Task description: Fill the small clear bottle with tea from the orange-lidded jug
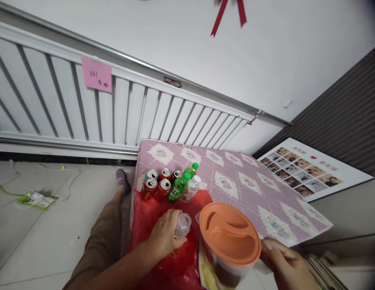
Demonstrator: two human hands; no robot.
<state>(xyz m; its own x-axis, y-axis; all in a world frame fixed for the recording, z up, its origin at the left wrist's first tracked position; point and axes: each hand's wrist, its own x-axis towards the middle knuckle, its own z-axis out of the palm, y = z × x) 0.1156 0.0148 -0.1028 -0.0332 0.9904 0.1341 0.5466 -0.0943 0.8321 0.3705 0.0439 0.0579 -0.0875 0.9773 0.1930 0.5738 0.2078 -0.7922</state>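
Left hand (167, 235) wrapped round small clear plastic bottle (183, 224), fingers curled tight, bottle tipped sideways over red plastic bag (151, 229). Behind: 5 red drink cans (159, 182), 2 green bottles (180, 185) upright on table edge. Right hand (284, 264) clamped on handle of clear plastic jug with orange lid (228, 233), dark liquid low inside, kept level.

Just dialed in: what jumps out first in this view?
The big orange-lidded pitcher at bottom centre, gripped at its handle side by the right hand. Beside it the left hand holds a small clear bottle over a red plastic bag. Behind, cans and green bottles cluster on the pink patterned tabletop.
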